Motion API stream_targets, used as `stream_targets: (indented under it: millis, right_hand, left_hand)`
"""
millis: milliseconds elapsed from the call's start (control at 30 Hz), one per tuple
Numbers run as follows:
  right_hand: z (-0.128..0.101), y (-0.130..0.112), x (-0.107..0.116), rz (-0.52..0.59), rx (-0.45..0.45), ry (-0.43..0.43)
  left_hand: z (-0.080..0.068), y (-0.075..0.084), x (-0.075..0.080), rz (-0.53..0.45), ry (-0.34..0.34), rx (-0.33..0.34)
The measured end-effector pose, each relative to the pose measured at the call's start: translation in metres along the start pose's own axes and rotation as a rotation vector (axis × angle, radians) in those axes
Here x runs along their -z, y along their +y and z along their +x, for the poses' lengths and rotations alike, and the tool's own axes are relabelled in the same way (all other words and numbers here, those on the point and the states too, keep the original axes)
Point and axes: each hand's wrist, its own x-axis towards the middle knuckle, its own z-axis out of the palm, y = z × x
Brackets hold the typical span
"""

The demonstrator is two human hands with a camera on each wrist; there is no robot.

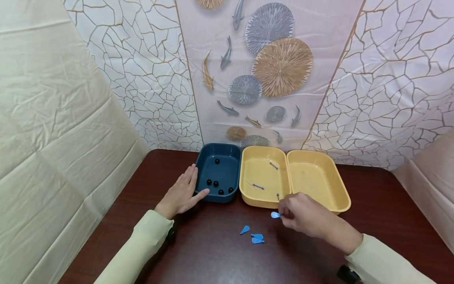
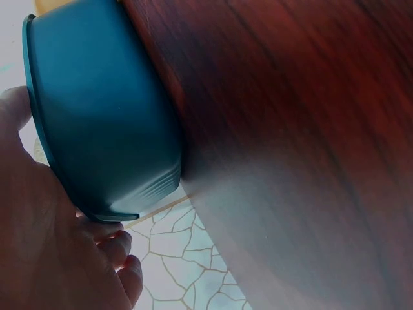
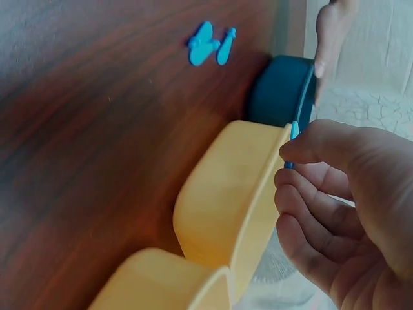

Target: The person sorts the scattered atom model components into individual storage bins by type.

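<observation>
We see a dark wooden table [image 1: 220,252] set against a wall cloth printed with fish and lotus leaves. Along its back edge stand a blue tray [image 1: 219,172] holding black beads and two yellow trays [image 1: 263,175]. Our left hand [image 1: 182,193] lies flat, fingers straight, touching the blue tray's near left side. Our right hand [image 1: 301,215] pinches a small blue piece [image 1: 275,214] (just before the yellow tray's front rim); three more blue pieces [image 1: 253,236] lie nearer the table's front edge

Left hand [image 1: 182,192] against blue tray [image 1: 219,156], right hand [image 1: 301,214] pinching blue piece [image 1: 274,215].
</observation>
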Motion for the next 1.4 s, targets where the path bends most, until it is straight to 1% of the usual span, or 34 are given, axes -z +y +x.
stream_targets:
  millis: [67,300,633,767,833,1067,1300,1400]
  right_hand:
    - [-0.002,0.001,0.005,-0.006,0.002,0.010]
    - [-0.006,0.009,0.021,-0.028,-0.030,0.032]
    - [-0.010,0.027,0.043,-0.066,-0.048,0.077]
    - [-0.011,0.036,0.049,-0.083,-0.063,0.075]
    - [-0.011,0.040,0.053,-0.093,-0.087,0.065]
    - [-0.012,0.060,0.060,-0.125,-0.192,0.035]
    - [-0.010,0.086,0.061,-0.153,-0.201,0.058]
    - [-0.008,0.096,0.060,-0.148,-0.223,0.048]
  left_hand:
    - [0.000,0.000,0.000,-0.003,-0.001,0.001]
    - [0.000,0.001,0.001,-0.003,0.002,0.004]
    - [0.000,0.000,0.001,-0.010,0.001,0.005]
    - [0.000,0.000,0.000,-0.009,-0.001,0.006]
    - [0.000,0.000,0.000,-0.009,-0.001,0.005]
    - [0.001,-0.001,-0.001,-0.008,-0.002,0.005]
    - [0.000,-0.001,0.000,-0.001,-0.006,0.012]
    - [0.001,-0.001,0.000,0.004,-0.012,0.015]
